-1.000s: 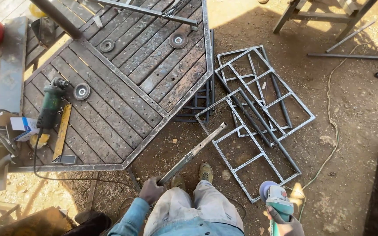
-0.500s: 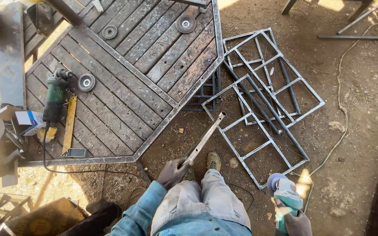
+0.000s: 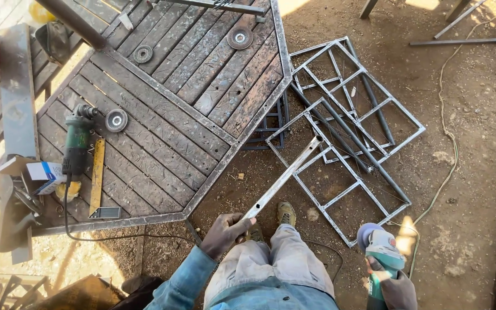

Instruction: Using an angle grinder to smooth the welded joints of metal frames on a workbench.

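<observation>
The left hand (image 3: 223,232) is closed around the near end of a metal bar (image 3: 282,178), slanting up toward the welded frames (image 3: 351,132) on the dirt. The right hand (image 3: 394,287) grips a teal grinder (image 3: 381,247). The surface (image 3: 167,115) edge runs just left; open dirt lies right

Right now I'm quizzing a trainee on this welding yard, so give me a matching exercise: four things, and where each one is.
Things:
1. metal bar
2. teal angle grinder
3. green angle grinder
4. welded frames

Places:
A. lying on the dirt ground
B. held in the left hand
C. lying on the steel work table
D. held in the right hand

Pairs: 1-B, 2-D, 3-C, 4-A
</observation>
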